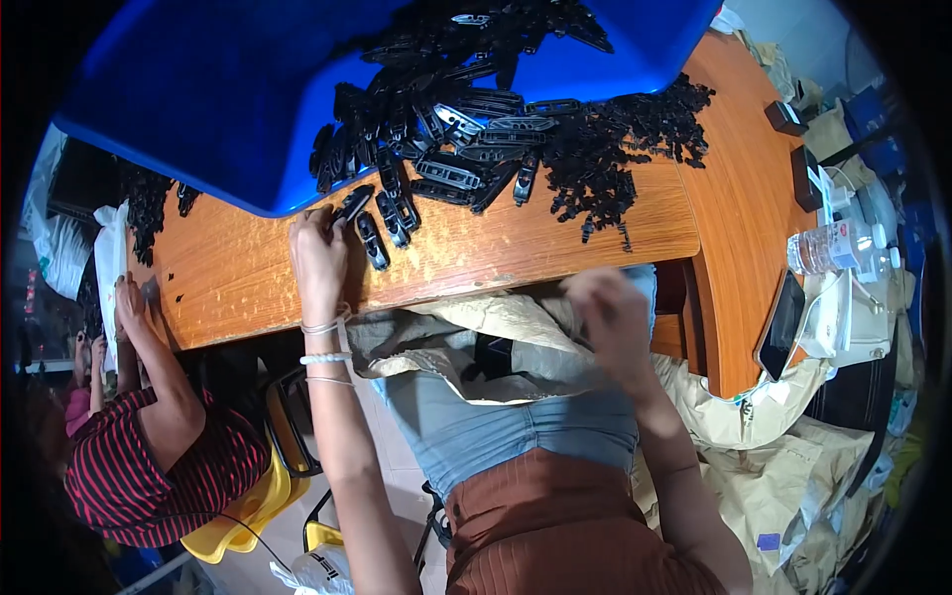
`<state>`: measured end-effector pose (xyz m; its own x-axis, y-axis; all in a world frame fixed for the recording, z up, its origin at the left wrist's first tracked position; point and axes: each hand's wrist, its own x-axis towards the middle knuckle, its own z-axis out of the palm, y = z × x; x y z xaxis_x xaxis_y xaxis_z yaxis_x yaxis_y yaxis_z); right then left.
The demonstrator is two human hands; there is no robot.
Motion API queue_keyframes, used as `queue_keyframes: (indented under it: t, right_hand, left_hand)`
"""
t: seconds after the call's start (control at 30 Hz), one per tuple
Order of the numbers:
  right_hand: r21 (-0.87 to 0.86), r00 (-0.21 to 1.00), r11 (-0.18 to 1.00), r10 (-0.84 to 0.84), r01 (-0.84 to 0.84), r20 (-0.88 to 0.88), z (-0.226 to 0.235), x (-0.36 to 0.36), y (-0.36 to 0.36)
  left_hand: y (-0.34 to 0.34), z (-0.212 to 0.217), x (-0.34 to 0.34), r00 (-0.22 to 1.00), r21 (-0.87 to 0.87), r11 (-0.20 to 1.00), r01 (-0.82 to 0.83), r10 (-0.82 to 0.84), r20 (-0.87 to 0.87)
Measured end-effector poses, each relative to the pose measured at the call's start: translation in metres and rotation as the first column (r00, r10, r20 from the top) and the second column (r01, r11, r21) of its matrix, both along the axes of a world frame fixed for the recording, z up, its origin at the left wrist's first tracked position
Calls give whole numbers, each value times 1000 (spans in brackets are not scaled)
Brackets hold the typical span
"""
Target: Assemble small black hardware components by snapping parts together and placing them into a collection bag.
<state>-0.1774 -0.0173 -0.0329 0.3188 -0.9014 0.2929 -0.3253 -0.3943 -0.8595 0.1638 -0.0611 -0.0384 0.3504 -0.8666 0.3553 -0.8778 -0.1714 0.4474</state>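
Where the wooden table (555, 243) meets the lip of the tilted blue bin (198, 109), we see the left hand (317, 260) resting palm down, its fingertips (322, 216) spread slightly and touching a flat black plastic part (352, 203) at the bin's edge; nothing is clamped in it. Several more black parts (382, 233) lie loose on the table just beside that hand, and a large pile of them (466, 129) spills out of the bin across the tabletop. We note two pale bracelets (325, 342) on the left wrist. The right hand (615, 312) hovers below the table's near edge, over a crumpled tan paper sack (496, 342) lying open on the lap; motion blur hides its fingers, so we cannot tell whether they are apart or closed. A heap of smaller black scraps (625, 139) lies on the table to the right of the pile. Farther right stand a clear plastic bottle (838, 248) and a dark phone (781, 322). At the far left, another person in a striped shirt (159, 466) rests a hand (129, 297) at the table's corner.
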Motion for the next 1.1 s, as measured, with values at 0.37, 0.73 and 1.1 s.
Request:
queue_keyframes:
  t: [0.37,0.73,1.1]
  right_hand:
    - [-475,703,763,-620,439,-347,-31,-31,-34]
    - [-401,982,897,-153,185,113,15,11,5]
    - [-465,999,885,0,-20,-43,34,14,12]
  left_hand:
    - [24,19,-42,895,-250,968,15,-125,-429]
    - [78,38,-153,394,-115,835,539,-370,-841]
    - [92,43,-153,154,-127,855,503,-233,-960]
